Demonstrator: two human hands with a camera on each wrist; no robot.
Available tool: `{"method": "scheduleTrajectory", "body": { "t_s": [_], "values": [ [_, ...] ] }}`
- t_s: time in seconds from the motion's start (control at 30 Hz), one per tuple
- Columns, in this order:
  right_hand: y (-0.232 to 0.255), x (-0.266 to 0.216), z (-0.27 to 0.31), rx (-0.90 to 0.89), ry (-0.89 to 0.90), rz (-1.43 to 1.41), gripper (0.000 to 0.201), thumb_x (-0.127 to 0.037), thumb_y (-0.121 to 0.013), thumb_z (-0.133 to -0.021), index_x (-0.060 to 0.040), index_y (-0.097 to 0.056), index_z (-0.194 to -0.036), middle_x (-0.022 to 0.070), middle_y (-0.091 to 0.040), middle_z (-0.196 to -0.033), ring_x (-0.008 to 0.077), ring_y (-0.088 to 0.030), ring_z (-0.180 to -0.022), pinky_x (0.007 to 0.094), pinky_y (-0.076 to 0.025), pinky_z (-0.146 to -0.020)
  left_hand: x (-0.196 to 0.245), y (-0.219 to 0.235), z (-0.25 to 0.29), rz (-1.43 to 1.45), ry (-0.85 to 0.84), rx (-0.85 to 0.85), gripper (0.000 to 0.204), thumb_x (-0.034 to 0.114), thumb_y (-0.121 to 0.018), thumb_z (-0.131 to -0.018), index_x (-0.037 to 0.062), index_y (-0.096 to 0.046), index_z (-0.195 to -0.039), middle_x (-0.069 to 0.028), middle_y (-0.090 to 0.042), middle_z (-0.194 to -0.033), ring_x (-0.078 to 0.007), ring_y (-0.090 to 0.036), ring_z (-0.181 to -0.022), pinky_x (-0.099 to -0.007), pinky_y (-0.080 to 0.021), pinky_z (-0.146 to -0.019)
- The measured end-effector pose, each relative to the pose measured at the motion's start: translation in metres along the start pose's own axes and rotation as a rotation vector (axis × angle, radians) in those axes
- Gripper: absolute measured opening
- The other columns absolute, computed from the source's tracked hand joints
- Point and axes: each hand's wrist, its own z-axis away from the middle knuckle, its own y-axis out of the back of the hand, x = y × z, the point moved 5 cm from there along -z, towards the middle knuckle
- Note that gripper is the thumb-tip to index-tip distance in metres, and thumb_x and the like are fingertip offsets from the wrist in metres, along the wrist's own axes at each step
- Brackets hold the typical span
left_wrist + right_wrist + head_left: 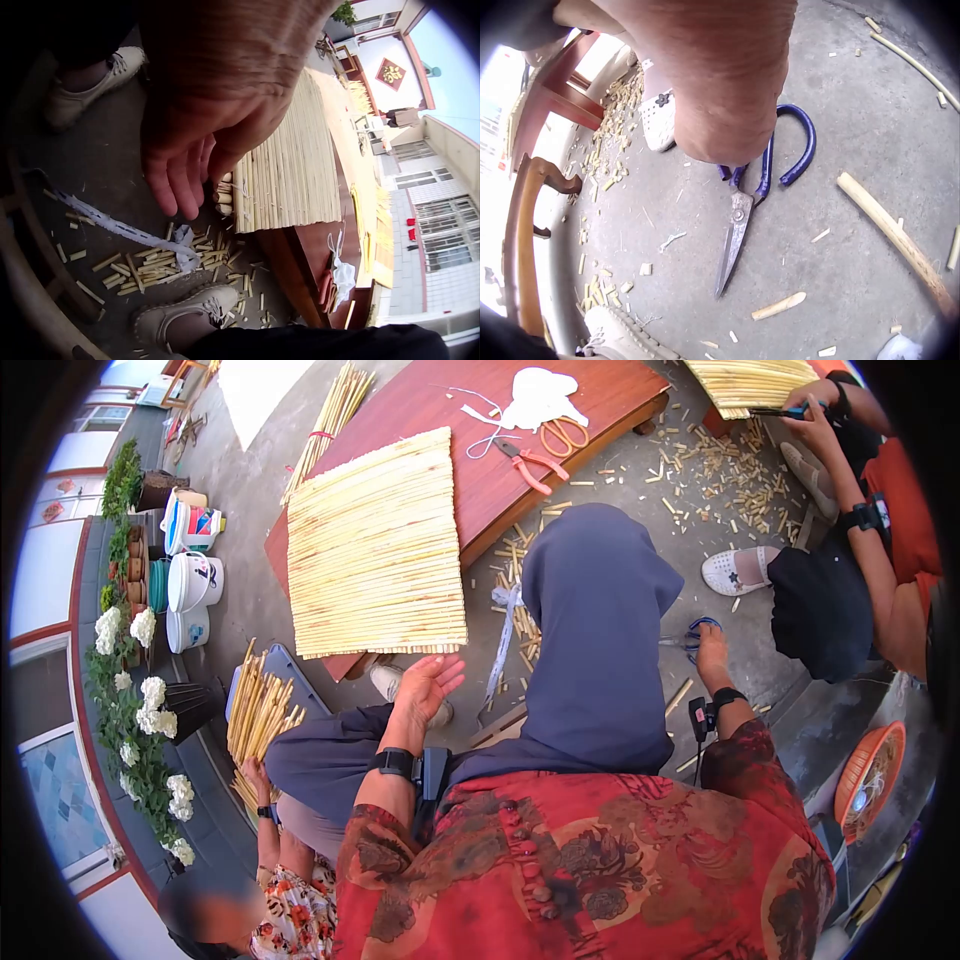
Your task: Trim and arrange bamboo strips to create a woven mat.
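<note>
Your right hand (720, 97) is down on the blue-handled scissors (742, 217) on the concrete, fingers apparently curling into the loops; blades point away from it. Your left hand (425, 685) hangs relaxed, empty, well apart.

Both arms out, one hand loose, the other curled down low

Left hand (428, 685) hangs in front w/ palm up, fingers (176, 180) relaxed & slightly bent, nothing in it, black strap on the wrist. Right hand (710, 652) is stretched down past the knee, arm nearly straight, knuckles toward the cam; fingers curl under but the actual grip is hidden in the right wrist view.
</note>
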Motion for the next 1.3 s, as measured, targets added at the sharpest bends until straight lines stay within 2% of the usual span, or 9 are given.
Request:
{"method": "scheduleTrajectory", "body": {
  "t_s": [0.1, 0.3, 0.57, 0.63, 0.73, 0.9, 0.97, 1.17, 1.3],
  "values": [
    [-0.004, -0.003, 0.001, -0.138, 0.051, 0.132, 0.03, -0.008, -0.045, -0.078, -0.0094, -0.045, -0.108, 0.0098, -0.051, -0.098, 0.0261, -0.051, -0.094, 0.0394, -0.04, -0.078, 0.001, -0.001, 0.001, 0.005, -0.004, 0.005, 0.022, 0.007, -0.046, -0.086, -0.004, -0.044, -0.105, -0.0215, -0.051, -0.108, -0.034, -0.053, -0.099, -0.0436, -0.047, -0.08],
    [-0.001, -0.021, 0.017, -0.145, 0.059, 0.311, 0.022, -0.009, -0.046, -0.078, -0.0077, -0.047, -0.1, 0.0091, -0.051, -0.095, 0.0244, -0.052, -0.09, 0.0359, -0.041, -0.074, 0.001, -0.001, 0.005, -0.053, 0.026, -0.039, 0.03, 0.009, -0.045, -0.086, -0.0047, -0.042, -0.113, -0.0214, -0.049, -0.112, -0.033, -0.052, -0.101, -0.043, -0.045, -0.083],
    [-0.003, -0.027, 0.032, -0.068, 0.068, -0.125, 0.038, 0.0, -0.054, -0.068, -0.0035, -0.042, -0.104, 0.0171, -0.047, -0.099, 0.0344, -0.05, -0.09, 0.0419, -0.041, -0.078, -0.001, 0.0, 0.004, -0.046, 0.024, -0.021, 0.032, 0.01, -0.046, -0.086, -0.0058, -0.041, -0.114, -0.0219, -0.047, -0.115, -0.0331, -0.052, -0.1, -0.0437, -0.044, -0.083],
    [0.002, -0.032, 0.036, -0.214, -0.053, -0.378, 0.051, 0.001, -0.057, -0.063, -0.0061, -0.039, -0.111, 0.0198, -0.045, -0.104, 0.0366, -0.048, -0.094, 0.0415, -0.041, -0.079, 0.0, 0.001, 0.002, -0.034, 0.011, -0.017, 0.032, 0.01, -0.046, -0.086, -0.0058, -0.041, -0.114, -0.0221, -0.047, -0.115, -0.0332, -0.052, -0.1, -0.044, -0.044, -0.083],
    [0.006, -0.029, 0.032, -0.112, -0.045, -0.519, 0.061, -0.006, -0.065, -0.063, -0.0109, -0.039, -0.118, 0.0144, -0.05, -0.091, 0.0283, -0.052, -0.084, 0.0343, -0.043, -0.074, -0.003, 0.006, 0.001, -0.018, 0.008, -0.005, 0.031, 0.01, -0.047, -0.086, -0.0055, -0.041, -0.112, -0.0223, -0.048, -0.114, -0.0334, -0.052, -0.099, -0.044, -0.045, -0.081],
    [0.072, -0.053, 0.023, -0.102, -0.066, -0.836, 0.064, -0.016, -0.07, -0.066, -0.0136, -0.04, -0.123, 0.0003, -0.047, -0.066, 0.0129, -0.048, -0.056, 0.0252, -0.043, -0.052, -0.009, 0.016, -0.009, -0.029, 0.006, -0.056, 0.029, 0.009, -0.047, -0.085, -0.0047, -0.043, -0.111, -0.0211, -0.051, -0.109, -0.032, -0.055, -0.095, -0.042, -0.048, -0.077],
    [0.133, -0.079, 0.029, -0.251, -0.397, -1.14, 0.061, -0.021, -0.069, -0.07, -0.0151, -0.041, -0.124, -0.0042, -0.042, -0.061, 0.0061, -0.041, -0.045, 0.0218, -0.037, -0.04, -0.011, 0.017, -0.012, -0.015, -0.006, -0.086, 0.029, 0.009, -0.047, -0.085, -0.0047, -0.043, -0.11, -0.0209, -0.052, -0.107, -0.0318, -0.055, -0.095, -0.0416, -0.048, -0.076],
    [0.293, -0.152, 0.037, 0.085, 0.136, -1.39, 0.053, -0.021, -0.059, -0.076, -0.0017, -0.036, -0.12, -0.0019, -0.039, -0.062, 0.0049, -0.04, -0.048, 0.0193, -0.039, -0.042, -0.021, 0.016, -0.02, 0.041, -0.01, -0.167, 0.029, 0.011, -0.047, -0.086, -0.0041, -0.043, -0.111, -0.0211, -0.052, -0.108, -0.0318, -0.055, -0.095, -0.043, -0.048, -0.077],
    [0.351, -0.231, 0.054, -0.156, 0.265, -1.026, 0.045, -0.018, -0.067, -0.069, -0.006, -0.045, -0.106, -0.0014, -0.042, -0.068, 0.0051, -0.043, -0.057, 0.0183, -0.039, -0.049, -0.025, 0.018, -0.023, 0.035, -0.016, -0.148, 0.029, 0.013, -0.049, -0.085, -0.0039, -0.045, -0.109, -0.0208, -0.054, -0.104, -0.0297, -0.058, -0.09, -0.0387, -0.05, -0.073]
  ]
}}
